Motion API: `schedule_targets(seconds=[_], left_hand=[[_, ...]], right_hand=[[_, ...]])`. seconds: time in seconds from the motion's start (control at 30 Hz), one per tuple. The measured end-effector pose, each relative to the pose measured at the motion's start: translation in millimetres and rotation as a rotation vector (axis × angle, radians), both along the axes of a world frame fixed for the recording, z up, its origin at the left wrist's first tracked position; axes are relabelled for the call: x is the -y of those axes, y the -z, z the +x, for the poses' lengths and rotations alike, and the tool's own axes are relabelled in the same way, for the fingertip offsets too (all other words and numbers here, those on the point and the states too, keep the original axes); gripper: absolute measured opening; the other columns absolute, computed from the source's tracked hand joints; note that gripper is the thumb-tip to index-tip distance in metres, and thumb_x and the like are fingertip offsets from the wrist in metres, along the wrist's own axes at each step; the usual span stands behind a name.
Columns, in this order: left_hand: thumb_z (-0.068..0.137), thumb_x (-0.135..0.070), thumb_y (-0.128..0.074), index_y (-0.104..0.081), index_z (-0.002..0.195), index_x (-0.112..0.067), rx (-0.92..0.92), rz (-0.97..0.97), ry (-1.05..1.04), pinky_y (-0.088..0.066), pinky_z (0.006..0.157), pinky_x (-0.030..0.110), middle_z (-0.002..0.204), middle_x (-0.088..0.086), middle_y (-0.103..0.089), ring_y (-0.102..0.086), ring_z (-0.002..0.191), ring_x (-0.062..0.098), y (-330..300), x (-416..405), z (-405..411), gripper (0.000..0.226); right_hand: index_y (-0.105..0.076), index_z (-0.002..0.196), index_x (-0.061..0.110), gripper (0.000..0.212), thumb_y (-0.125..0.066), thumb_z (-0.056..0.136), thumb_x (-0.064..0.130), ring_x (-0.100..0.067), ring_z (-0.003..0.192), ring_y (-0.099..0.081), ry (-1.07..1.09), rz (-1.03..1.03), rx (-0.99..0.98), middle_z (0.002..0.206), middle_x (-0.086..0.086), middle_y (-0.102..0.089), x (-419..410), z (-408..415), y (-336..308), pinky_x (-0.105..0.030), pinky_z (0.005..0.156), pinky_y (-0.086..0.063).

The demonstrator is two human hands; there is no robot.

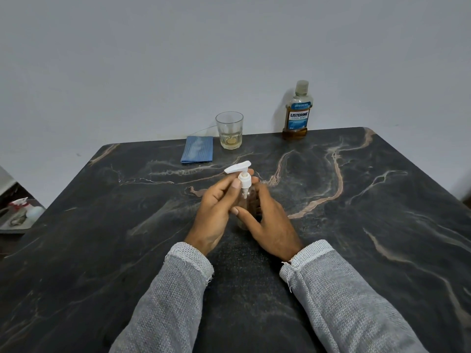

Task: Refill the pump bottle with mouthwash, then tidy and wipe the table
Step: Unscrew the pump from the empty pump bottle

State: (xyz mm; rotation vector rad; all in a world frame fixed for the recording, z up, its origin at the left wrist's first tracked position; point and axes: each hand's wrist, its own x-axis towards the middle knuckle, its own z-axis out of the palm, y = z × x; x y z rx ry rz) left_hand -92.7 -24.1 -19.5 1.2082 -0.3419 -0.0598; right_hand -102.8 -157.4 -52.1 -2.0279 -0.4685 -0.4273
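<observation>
Mid-table (356, 225): right hand (270, 225) wraps the clear pump bottle (246, 200); left hand (216, 210) pinches its white pump head (243, 175). Mouthwash btl (297, 110), glass (230, 129), blue cloth (197, 149) at far edge.

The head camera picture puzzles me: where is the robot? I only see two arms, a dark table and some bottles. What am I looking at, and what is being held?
There is no robot here. A person wears one wide-angle camera on the head, which looks forward and down, so you see their own arms in grey knitted sleeves. The left hand has its fingers around the white pump top, while the right hand grips the clear pump bottle that stands on the dark marbled table. At the far edge, by the wall, stand a mouthwash bottle of amber liquid with its cap on, a drinking glass with a little yellowish liquid in the bottom, and a folded blue cloth beside the glass.
</observation>
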Motion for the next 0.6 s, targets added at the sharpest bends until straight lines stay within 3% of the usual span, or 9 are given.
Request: schedule_targets(seconds=[0.17, 0.27, 0.4, 0.6], left_hand=[[0.081, -0.035, -0.068, -0.061, 0.116, -0.016, 0.006, 0.015, -0.056, -0.055, 0.081, 0.025, 0.114, 0.009, -0.071, -0.066, 0.107, 0.018, 2.3, 1.6, 0.2, 0.040], [0.088, -0.031, -0.060, -0.059, 0.119, -0.011, -0.008, -0.030, -0.036, -0.053, 0.073, 0.021, 0.112, 0.008, -0.071, -0.067, 0.097, 0.011, 1.5, 1.2, -0.3, 0.037], [0.092, -0.028, -0.050, -0.067, 0.116, -0.017, -0.023, -0.048, 0.014, -0.053, 0.087, 0.026, 0.119, 0.012, -0.068, -0.065, 0.110, 0.020, 0.0, -1.0, -0.8, 0.031], [0.084, -0.030, -0.066, -0.058, 0.120, -0.013, 0.010, 0.027, -0.053, -0.051, 0.088, 0.034, 0.115, 0.009, -0.071, -0.066, 0.107, 0.019, 1.2, 1.7, -1.1, 0.040]], right_hand=[[-0.042, 0.124, 0.024, 0.044, -0.061, 0.090, 0.042, -0.002, 0.085, -0.060, 0.005, -0.019, 0.022, 0.101, 0.011, -0.062, 0.1, 0.3, 1.2, -0.024, 0.073, -0.049], [-0.043, 0.121, 0.024, 0.041, -0.061, 0.090, 0.043, -0.001, 0.086, -0.060, 0.008, -0.015, 0.012, 0.101, 0.011, -0.062, 0.2, 0.1, 1.2, -0.025, 0.072, -0.050], [-0.043, 0.122, 0.025, 0.041, -0.061, 0.090, 0.043, -0.002, 0.090, -0.061, 0.001, -0.009, 0.005, 0.103, 0.011, -0.063, -0.2, -0.1, 1.1, -0.026, 0.076, -0.051], [-0.043, 0.120, 0.025, 0.040, -0.060, 0.090, 0.043, -0.001, 0.088, -0.061, -0.008, -0.007, 0.000, 0.101, 0.012, -0.062, 0.0, -0.5, 0.1, -0.021, 0.073, -0.049]])
